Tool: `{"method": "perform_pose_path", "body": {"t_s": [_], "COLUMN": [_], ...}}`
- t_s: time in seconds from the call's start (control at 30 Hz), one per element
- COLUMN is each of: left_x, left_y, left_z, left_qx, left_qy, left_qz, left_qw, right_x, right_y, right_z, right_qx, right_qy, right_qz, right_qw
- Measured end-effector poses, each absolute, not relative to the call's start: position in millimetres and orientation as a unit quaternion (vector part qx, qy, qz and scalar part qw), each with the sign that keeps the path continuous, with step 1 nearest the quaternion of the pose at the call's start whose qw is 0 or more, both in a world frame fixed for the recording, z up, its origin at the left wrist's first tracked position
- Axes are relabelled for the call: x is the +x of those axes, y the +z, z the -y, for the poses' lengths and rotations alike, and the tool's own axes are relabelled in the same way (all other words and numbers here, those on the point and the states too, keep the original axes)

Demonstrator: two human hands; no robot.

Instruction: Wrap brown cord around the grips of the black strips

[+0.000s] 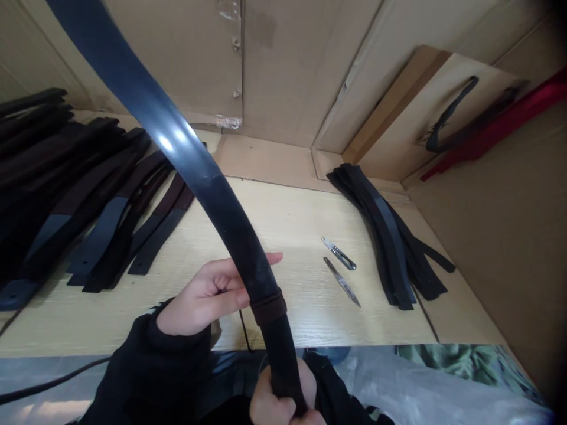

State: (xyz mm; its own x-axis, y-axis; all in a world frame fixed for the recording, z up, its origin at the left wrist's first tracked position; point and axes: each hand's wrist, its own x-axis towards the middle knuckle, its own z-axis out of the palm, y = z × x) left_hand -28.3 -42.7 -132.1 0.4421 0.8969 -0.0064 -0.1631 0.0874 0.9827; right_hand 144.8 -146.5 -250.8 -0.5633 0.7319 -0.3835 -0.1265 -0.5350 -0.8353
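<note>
A long, glossy dark leather strap (230, 221) rises from the bottom middle and curves to the upper left. A dark brown loop (270, 308) wraps around it. My left hand (212, 295) is at the strap just above the loop, its thumb at the near edge and its forefinger passing behind to the far side. Lower down, my right hand (283, 395) is closed around the strap's lower part, fingers wrapped over it. On the table (292, 218), to the right of the strap, lie a pair of thread snips (339, 254) and a narrow pointed blade (342, 282).
Many dark straps (101, 230) are piled at the left, some with brown sections and bluish ends. Another bundle of black straps (376, 230) lies at the right. Cardboard walls (283, 71) enclose the table's back and right. A cable (53, 381) runs at lower left.
</note>
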Motion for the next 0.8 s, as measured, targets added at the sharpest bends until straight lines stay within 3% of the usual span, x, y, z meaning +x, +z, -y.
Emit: {"method": "perform_pose_path", "body": {"t_s": [0.07, 0.2, 0.33, 0.4, 0.57, 0.8], "left_x": [-27, -25, -25, -26, -27, -29], "left_y": [-129, -130, -136, -139, -142, -140], "left_z": [44, 50, 51, 49, 49, 55], "left_qx": [0.525, 0.448, 0.413, 0.415, 0.421, 0.425], "left_qy": [0.385, 0.355, 0.366, 0.353, 0.344, 0.364], "left_qz": [-0.273, -0.158, -0.14, -0.116, -0.097, -0.113], "left_qw": [0.709, 0.805, 0.822, 0.831, 0.834, 0.821], "right_x": [133, 113, 115, 116, 111, 127], "right_y": [-252, -246, -233, -228, -238, -229], "right_z": [143, 135, 133, 136, 153, 141], "right_qx": [-0.264, -0.124, -0.021, 0.021, 0.042, 0.015], "right_qy": [0.853, 0.906, 0.968, 0.983, 0.966, 0.974], "right_qz": [0.395, 0.363, 0.249, 0.177, 0.135, 0.131], "right_qw": [0.215, 0.181, 0.022, 0.045, 0.215, 0.182]}}
